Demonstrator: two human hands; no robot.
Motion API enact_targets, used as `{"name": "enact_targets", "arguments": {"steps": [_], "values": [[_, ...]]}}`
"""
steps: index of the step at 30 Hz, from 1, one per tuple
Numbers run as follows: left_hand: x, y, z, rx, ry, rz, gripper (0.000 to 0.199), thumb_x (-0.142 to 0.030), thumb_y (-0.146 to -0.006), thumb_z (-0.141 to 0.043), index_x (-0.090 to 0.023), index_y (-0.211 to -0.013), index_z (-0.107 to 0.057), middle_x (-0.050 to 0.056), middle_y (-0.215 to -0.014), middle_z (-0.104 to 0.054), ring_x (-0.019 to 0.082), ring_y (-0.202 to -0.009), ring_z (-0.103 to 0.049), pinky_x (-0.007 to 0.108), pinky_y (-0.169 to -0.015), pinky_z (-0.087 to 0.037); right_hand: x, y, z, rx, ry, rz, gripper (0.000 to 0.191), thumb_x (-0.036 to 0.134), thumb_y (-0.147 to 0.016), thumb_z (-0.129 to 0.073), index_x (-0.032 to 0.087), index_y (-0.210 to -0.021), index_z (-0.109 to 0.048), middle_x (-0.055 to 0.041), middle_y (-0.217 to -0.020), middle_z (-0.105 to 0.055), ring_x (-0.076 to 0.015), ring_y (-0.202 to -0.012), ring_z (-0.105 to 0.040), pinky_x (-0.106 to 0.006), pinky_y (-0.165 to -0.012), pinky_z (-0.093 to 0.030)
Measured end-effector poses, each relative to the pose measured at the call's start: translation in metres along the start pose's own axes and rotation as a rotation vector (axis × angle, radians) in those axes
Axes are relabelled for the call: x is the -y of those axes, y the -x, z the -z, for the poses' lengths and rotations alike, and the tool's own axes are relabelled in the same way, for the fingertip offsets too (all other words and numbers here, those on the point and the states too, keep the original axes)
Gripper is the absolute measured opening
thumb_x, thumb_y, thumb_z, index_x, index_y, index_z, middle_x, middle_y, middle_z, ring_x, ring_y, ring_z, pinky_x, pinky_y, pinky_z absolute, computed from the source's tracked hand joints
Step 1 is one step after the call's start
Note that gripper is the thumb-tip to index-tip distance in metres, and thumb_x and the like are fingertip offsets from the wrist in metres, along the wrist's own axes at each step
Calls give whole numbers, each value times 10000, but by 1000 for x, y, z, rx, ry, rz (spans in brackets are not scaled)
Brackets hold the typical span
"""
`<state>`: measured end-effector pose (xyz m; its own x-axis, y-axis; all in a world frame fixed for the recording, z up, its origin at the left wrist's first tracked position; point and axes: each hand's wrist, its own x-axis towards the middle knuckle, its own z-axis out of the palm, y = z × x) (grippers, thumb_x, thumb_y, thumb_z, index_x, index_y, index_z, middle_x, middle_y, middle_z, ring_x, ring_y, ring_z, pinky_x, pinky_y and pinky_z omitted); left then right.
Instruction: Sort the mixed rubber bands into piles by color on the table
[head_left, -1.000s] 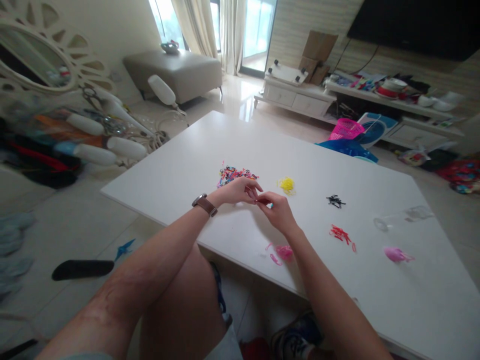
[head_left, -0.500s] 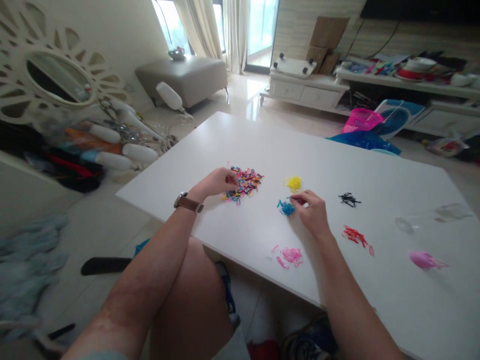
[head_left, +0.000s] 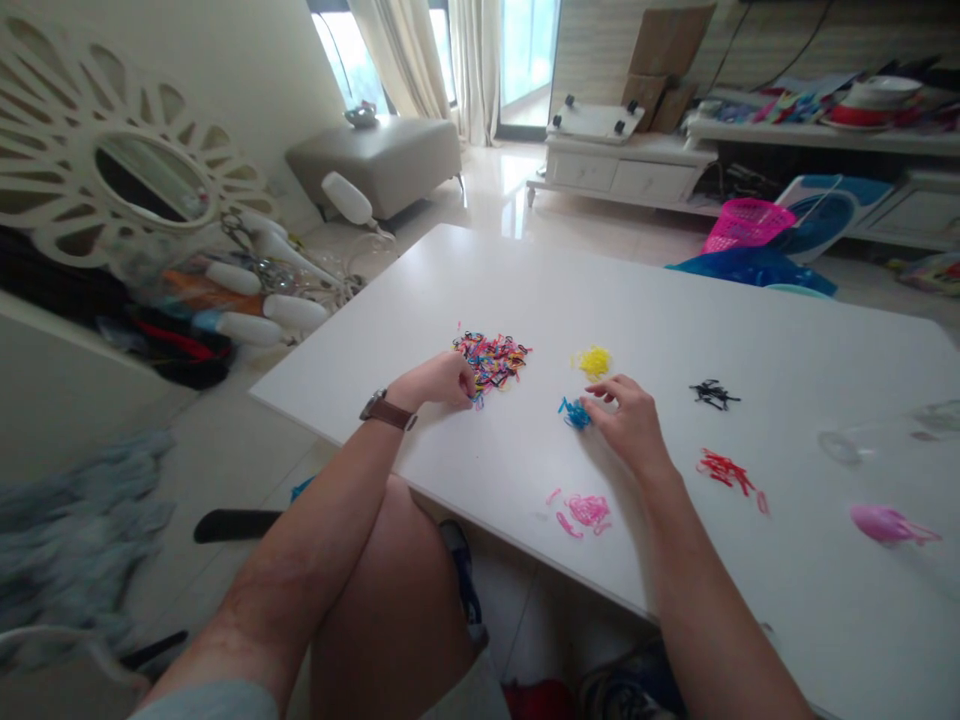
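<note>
My left hand (head_left: 448, 380), a watch on its wrist, reaches to the near left edge of a mixed pile of small coloured rubber bands (head_left: 499, 360). Its fingers are closed and point down; whatever they pinch is hidden. Thumb and fingers parted, my right hand (head_left: 626, 415) is beside a small heap of blue rubber bands (head_left: 576, 413). No band shows between its fingers. Just beyond that heap lie yellow rubber bands (head_left: 594, 362). Pink rubber bands (head_left: 589, 511) sit closer to me, with red (head_left: 727, 470) and black rubber bands (head_left: 715, 394) to the right.
All the heaps rest on a white table (head_left: 480, 290). Toward its right side are a pink pouch-like item (head_left: 885, 523) and a clear container (head_left: 841, 447) lying on its side. A lamp with white shades (head_left: 347, 198) stands past the left edge.
My left hand has dipped lower at the near edge of the mixed pile. My right fingers have parted, and the blue band they pinched is no longer between them.
</note>
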<state>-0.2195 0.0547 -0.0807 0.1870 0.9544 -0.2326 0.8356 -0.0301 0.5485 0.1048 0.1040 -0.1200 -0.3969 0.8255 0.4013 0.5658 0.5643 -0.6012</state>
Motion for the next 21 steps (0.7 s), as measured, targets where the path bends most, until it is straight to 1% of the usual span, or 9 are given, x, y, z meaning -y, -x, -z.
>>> {"name": "enact_targets", "arguments": {"steps": [4, 8, 11, 14, 16, 18, 21], "values": [[3, -5, -6, 19, -13, -22, 80, -234, -615, -677, -172, -598, -726, -11, -532, -610, 114, -518, -494, 247, -524, -324, 2, 0, 0, -15, -6, -8, 109, 279, -841, -634, 192, -845, -700, -59, -846, -631, -202, -751, -572, -367, -769, -462], [8, -6, -6, 30, 16, -37, 94, -182, -614, -606, -173, -556, -680, -31, -492, -547, 98, -483, -444, 252, -500, -289, 3, 0, 0, -13, -10, -8, 113, 270, -845, -617, 191, -822, -694, -55, -834, -630, -193, -739, -570, -353, -756, -459], [9, -3, 1, 15, 31, -27, 100, -176, -631, -594, -169, -585, -682, -26, -529, -578, 101, -505, -469, 248, -518, -313, 2, -1, -1, -26, -18, -5, 117, 268, -841, -611, 192, -798, -689, -51, -826, -634, -190, -734, -569, -350, -751, -456], [8, 2, 10, -60, 19, -13, 110, -202, -669, -612, -167, -671, -716, -13, -602, -638, 113, -571, -523, 238, -567, -361, 0, -1, -2, -30, -25, -4, 116, 259, -840, -609, 191, -788, -688, -51, -829, -641, -188, -732, -571, -351, -750, -458], [6, 5, 13, -102, 23, -3, 110, -202, -681, -628, -165, -710, -727, -6, -637, -663, 114, -601, -544, 231, -592, -382, 0, -1, -2, -28, -25, -5, 118, 251, -845, -605, 192, -786, -689, -54, -832, -642, -189, -732, -571, -357, -753, -462], [0, 5, 13, -135, 61, -16, 103, -202, -690, -649, -160, -732, -733, 1, -660, -677, 109, -613, -552, 223, -604, -395, 2, 0, -2, -35, -31, 1, 113, 252, -849, -614, 195, -789, -691, -54, -829, -641, -189, -731, -571, -360, -750, -466], [-14, 2, 4, -127, 164, -116, 112, -227, -723, -668, -151, -766, -739, 3, -661, -671, 96, -591, -536, 215, -586, -394, 11, 1, -3, -16, -104, 44, 87, 270, -851, -648, 200, -847, -699, -43, -817, -640, -183, -728, -583, -344, -721, -477]]}}
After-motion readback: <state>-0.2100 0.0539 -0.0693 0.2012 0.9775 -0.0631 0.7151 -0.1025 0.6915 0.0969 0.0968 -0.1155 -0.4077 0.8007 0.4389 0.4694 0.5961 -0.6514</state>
